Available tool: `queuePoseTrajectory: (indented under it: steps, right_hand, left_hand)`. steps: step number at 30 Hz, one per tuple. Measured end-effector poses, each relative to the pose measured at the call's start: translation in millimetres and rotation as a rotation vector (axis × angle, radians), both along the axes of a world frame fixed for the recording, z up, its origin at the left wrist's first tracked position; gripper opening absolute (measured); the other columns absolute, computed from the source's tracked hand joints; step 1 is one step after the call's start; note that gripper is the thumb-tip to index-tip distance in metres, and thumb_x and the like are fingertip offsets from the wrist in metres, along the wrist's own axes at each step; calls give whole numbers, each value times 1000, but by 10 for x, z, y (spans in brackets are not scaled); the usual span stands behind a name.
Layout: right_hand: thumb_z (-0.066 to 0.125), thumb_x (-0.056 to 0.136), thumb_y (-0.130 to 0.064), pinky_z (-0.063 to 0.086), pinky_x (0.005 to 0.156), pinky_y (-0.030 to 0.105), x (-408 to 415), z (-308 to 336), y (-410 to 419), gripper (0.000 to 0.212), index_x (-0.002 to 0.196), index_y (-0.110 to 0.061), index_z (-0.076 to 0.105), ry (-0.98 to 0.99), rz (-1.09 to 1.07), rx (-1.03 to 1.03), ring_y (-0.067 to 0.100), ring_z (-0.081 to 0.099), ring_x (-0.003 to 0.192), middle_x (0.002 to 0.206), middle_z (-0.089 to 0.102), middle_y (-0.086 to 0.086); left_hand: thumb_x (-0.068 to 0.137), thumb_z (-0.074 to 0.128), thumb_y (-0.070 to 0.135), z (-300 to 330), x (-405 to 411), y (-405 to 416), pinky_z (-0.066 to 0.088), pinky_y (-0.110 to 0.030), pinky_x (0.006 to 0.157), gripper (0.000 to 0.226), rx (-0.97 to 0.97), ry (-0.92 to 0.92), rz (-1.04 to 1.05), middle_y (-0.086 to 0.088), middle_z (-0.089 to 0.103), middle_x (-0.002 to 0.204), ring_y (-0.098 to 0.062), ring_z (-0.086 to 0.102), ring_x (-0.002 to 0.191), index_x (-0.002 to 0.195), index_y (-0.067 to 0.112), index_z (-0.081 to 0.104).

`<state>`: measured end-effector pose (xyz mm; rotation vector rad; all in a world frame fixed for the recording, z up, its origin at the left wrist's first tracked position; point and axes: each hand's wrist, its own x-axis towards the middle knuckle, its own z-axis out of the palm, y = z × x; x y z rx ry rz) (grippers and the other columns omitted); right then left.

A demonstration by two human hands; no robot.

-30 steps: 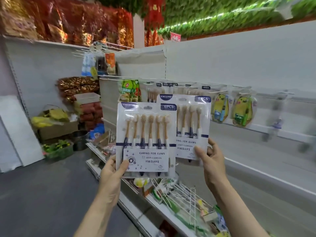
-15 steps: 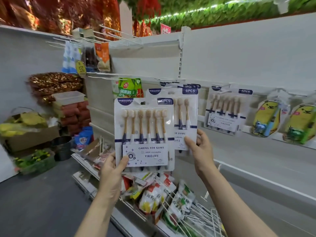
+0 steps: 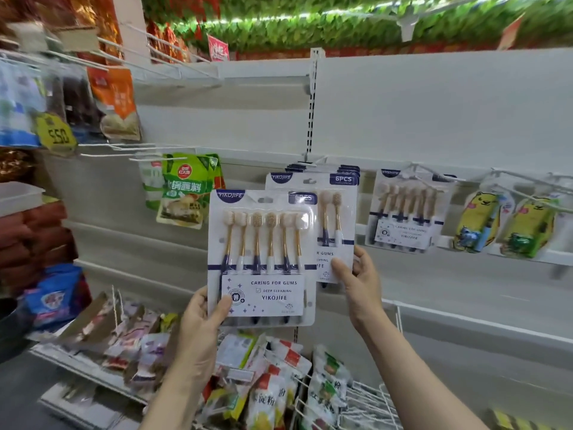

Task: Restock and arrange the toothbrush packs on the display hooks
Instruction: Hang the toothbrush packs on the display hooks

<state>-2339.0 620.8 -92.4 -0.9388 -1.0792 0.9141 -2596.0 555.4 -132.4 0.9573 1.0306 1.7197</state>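
Now | hands: left [image 3: 198, 330] grips front toothbrush pack [image 3: 262, 259] | right [image 3: 359, 283] pinches rear pack [image 3: 335, 212]

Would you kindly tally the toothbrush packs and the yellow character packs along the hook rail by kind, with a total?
Toothbrush pack held free in the left hand: 1
Toothbrush pack gripped by the right hand at the hook: 1, with more stacked behind it, number unclear
Toothbrush pack hanging alone: 1
Yellow character packs: 2
Total: at least 5
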Motion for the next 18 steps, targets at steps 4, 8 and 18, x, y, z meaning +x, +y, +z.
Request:
queuePoseTrajectory:
  steps: [4, 8, 18]
  right_hand:
    - [69, 92, -9, 60, 80, 27, -28, 3, 158, 42, 130, -17, 53, -5, -36, -8, 18, 72, 98, 112, 73, 5]
    - [70, 92, -10, 60, 84, 33, 25, -50, 353, 43, 132, -12, 54, -33, -24, -14, 27, 71, 105, 115, 73, 10]
    - [72, 91, -35, 51, 97, 30, 195, 173, 347, 41, 128, -25, 58, -213, -300, 161, 9, 61, 112, 120, 65, -6]
  left_hand:
    - [75, 78, 30, -5, -20, 195, 48, -40, 94, 49, 1, -19, -63, -6, 74, 111, -25, 66, 110, 118, 14, 62]
    - [85, 64, 10, -42, 40, 334, 48, -42, 97, 32, -6, -4, -90, -5, 74, 110, -24, 67, 108, 117, 14, 62]
    - [53, 92, 50, 80, 235, 531, 47, -43, 98, 90, 29, 4, -196, -9, 71, 118, -26, 66, 111, 126, 11, 57]
